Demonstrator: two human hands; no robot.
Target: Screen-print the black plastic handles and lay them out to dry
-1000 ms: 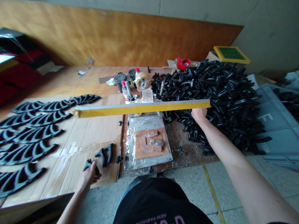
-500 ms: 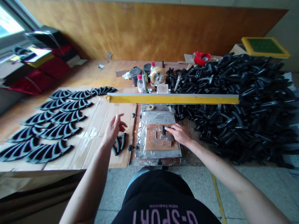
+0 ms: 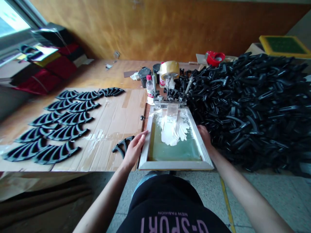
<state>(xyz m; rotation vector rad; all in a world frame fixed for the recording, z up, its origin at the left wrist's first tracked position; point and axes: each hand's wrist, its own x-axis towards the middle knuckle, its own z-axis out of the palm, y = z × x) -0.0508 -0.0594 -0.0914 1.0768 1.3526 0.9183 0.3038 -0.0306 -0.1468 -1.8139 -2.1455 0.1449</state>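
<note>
A screen printing frame (image 3: 176,165) lies lowered in front of me, with white ink (image 3: 171,132) spread over the upper part of its green mesh. My left hand (image 3: 136,147) holds the frame's left side, thumb along the top edge. On the opposite side, my right hand (image 3: 204,136) grips the right edge, its fingertips partly hidden by the frame. A few curved black plastic parts (image 3: 123,144) rest on the cardboard just left of my left hand. Whatever lies beneath the frame is hidden.
Rows of black curved parts (image 3: 73,132) overlap on the cardboard (image 3: 114,113) at left. A large pile of black parts (image 3: 243,110) fills the right side. Behind the frame are a clamp (image 3: 170,104), a bottle (image 3: 149,87), a tape roll (image 3: 169,70) and a red tape dispenser (image 3: 215,58).
The frame has swung down from its raised, edge-on position and covers the jig plate. My right hand has left the small black part there; both hands have moved to the frame's sides.
</note>
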